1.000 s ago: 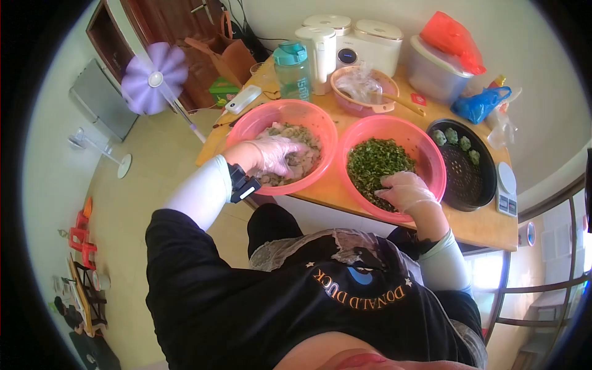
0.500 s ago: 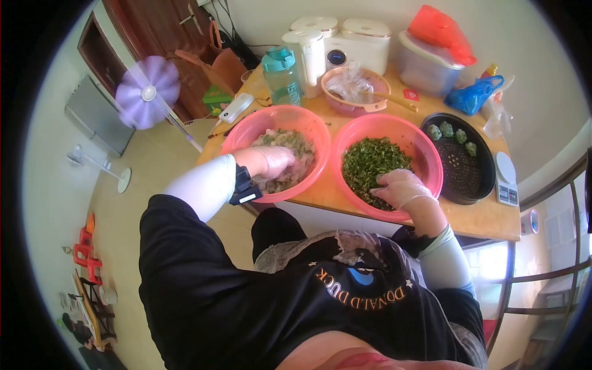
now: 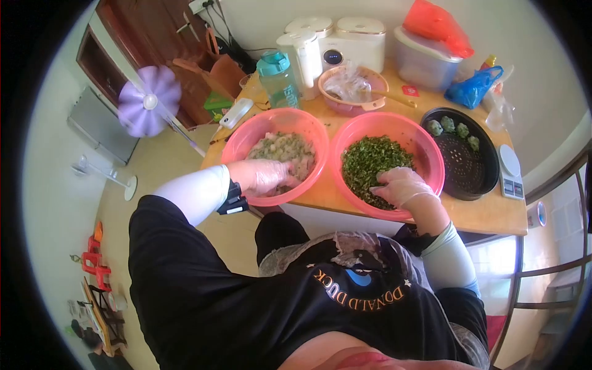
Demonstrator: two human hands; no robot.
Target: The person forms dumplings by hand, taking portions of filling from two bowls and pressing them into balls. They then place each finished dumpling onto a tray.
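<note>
My left hand (image 3: 270,177), in a clear plastic glove, is down in the left pink basin (image 3: 232,145). Its fingers curl into a pale, lumpy mixture flecked with green (image 3: 285,148), and the fingertips are partly hidden. In the right pink basin (image 3: 431,154), my gloved right hand (image 3: 401,186) rests on finely chopped greens (image 3: 373,157). Its thumb and fingers are apart, their tips sunk in the greens. Beside that basin, several greenish balls (image 3: 448,124) sit along the far side of a round black perforated pan (image 3: 461,169).
A digital kitchen scale (image 3: 511,179) stands right of the pan. Behind are a peach basin (image 3: 354,108) with a plastic bag, a teal bottle (image 3: 279,80), white appliances (image 3: 351,46), a lidded tub (image 3: 425,58) and a blue bag (image 3: 473,87). A purple fan (image 3: 149,102) stands left.
My left hand has shifted toward the near side of its basin, uncovering more of the pale mixture. My right hand stays almost still. The view has tilted slightly; a person's head now shows at lower left.
</note>
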